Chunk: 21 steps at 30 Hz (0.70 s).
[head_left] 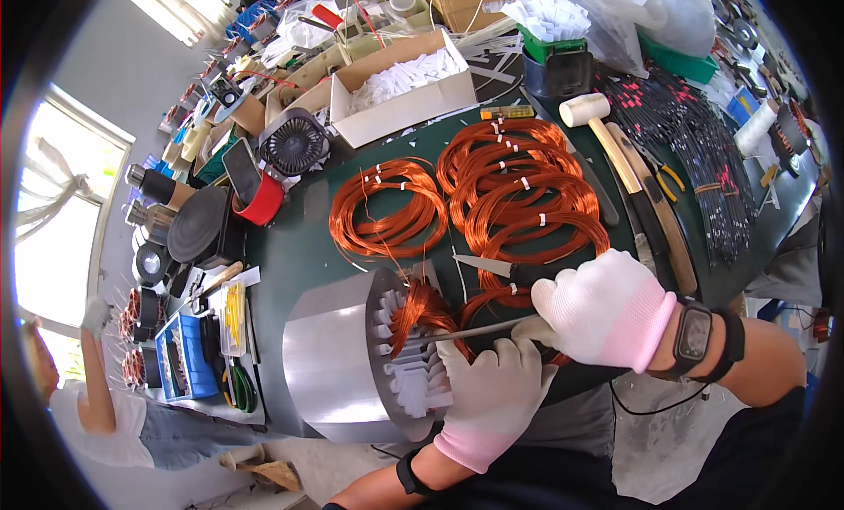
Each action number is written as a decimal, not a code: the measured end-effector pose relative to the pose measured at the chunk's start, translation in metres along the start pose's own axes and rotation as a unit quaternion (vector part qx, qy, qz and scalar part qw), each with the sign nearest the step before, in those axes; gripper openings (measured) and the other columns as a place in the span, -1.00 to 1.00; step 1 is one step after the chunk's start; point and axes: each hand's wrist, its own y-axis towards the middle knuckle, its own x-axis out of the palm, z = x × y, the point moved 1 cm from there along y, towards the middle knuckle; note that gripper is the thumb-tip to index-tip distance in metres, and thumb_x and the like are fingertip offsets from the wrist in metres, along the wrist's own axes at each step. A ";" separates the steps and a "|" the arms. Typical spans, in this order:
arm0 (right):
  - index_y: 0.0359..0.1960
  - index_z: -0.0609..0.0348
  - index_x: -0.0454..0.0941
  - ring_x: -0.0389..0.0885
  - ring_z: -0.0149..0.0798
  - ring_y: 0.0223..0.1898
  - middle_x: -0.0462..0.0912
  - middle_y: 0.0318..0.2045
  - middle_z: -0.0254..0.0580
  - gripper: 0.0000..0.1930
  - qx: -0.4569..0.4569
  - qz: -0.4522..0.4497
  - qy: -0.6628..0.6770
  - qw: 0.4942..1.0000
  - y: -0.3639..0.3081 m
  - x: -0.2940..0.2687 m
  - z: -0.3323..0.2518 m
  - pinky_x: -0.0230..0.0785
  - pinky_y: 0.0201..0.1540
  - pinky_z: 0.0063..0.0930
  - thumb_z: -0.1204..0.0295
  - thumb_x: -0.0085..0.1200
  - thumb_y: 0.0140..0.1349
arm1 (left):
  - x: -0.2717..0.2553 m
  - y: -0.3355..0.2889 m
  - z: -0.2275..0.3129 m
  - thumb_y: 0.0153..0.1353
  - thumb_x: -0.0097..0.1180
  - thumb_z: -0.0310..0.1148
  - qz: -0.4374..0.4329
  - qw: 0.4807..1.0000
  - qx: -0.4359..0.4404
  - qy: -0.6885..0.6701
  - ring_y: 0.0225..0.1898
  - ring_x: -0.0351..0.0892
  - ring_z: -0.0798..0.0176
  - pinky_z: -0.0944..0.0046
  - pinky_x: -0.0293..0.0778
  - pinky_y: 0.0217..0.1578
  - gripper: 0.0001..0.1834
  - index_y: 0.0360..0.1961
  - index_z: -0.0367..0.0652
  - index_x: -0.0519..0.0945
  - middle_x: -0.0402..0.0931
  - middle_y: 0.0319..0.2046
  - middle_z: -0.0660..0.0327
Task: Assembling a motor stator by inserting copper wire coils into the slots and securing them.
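Note:
A grey metal motor stator [330, 356] lies on its side on the green bench. White slot liners [413, 378] stick out of its open end, and a bundle of copper winding wire [417, 316] runs into it. My right hand [602, 312], in a white and pink glove, is closed around a thin grey rod [492, 327] that points into the stator's mouth. Below the rod, my gloved left hand [497, 400] rests against the liners with its fingers bent in. Copper wire shows beside it; what its fingers grip is hidden.
Several copper coils [527, 189] and a separate coil [387, 207] lie beyond the stator. A knife [492, 265] rests by the coils. A pale-headed mallet [607, 132], pliers [664, 171] and black wires [694, 149] are at right. Another person [114, 422] is at left.

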 end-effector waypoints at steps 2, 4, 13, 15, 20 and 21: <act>-0.39 0.14 0.59 0.71 -0.13 -0.62 0.63 -0.64 -0.20 -0.88 0.016 -0.014 0.003 1.000 -0.010 -0.015 -0.010 0.52 -0.56 -0.22 0.38 0.13 0.24 | 0.000 -0.001 -0.001 0.31 0.29 0.05 0.010 1.000 -0.001 0.008 -0.58 0.36 0.32 -0.60 0.44 -0.02 -0.63 -0.35 -0.02 0.58 0.32 -0.53 0.36; -0.42 0.12 0.57 0.72 -0.12 -0.61 0.61 -0.65 -0.21 -0.88 0.064 -0.061 -0.006 0.996 -0.017 -0.041 -0.020 0.52 -0.53 -0.20 0.38 0.13 0.24 | -0.002 -0.003 -0.002 0.31 0.28 0.06 -0.012 1.000 0.000 -0.020 -0.55 0.39 0.30 -0.58 0.44 -0.01 -0.62 -0.34 -0.03 0.59 0.33 -0.51 0.36; -0.51 0.04 0.50 0.57 -0.20 -0.65 0.46 -0.69 -0.30 -0.51 0.126 -0.076 -0.147 0.978 -0.045 -0.049 -0.041 0.29 -0.53 -0.23 -0.11 0.23 0.29 | 0.003 0.003 0.004 0.17 0.40 0.01 0.011 1.000 -0.016 -0.021 -0.52 0.54 0.25 -0.38 0.43 -0.17 -0.61 -0.25 -0.10 0.67 0.52 -0.49 0.34; -0.53 0.05 0.46 0.55 -0.20 -0.66 0.46 -0.69 -0.30 -0.50 0.115 -0.047 -0.155 0.980 -0.052 -0.042 -0.033 0.28 -0.53 -0.22 -0.10 0.29 0.23 | 0.010 0.004 0.007 0.19 0.39 0.02 0.047 0.998 -0.001 -0.036 -0.52 0.54 0.25 -0.40 0.43 -0.16 -0.60 -0.24 -0.10 0.68 0.51 -0.50 0.34; -0.51 0.06 0.49 0.58 -0.15 -0.65 0.48 -0.69 -0.26 -0.55 0.068 0.003 -0.063 0.996 -0.044 -0.011 -0.012 0.31 -0.53 -0.21 -0.01 0.40 0.16 | 0.003 -0.002 0.001 0.30 0.27 0.09 -0.014 0.999 -0.033 -0.025 -0.44 0.54 0.28 -0.50 0.47 -0.07 -0.49 -0.13 -0.21 0.69 0.49 -0.44 0.31; -0.50 0.06 0.50 0.60 -0.14 -0.64 0.50 -0.68 -0.25 -0.55 0.081 -0.008 -0.038 0.996 -0.043 -0.009 -0.013 0.32 -0.52 -0.21 -0.02 0.40 0.17 | 0.003 -0.002 0.002 0.30 0.27 0.08 -0.014 0.999 -0.034 -0.019 -0.44 0.54 0.28 -0.50 0.47 -0.07 -0.50 -0.13 -0.21 0.70 0.48 -0.46 0.32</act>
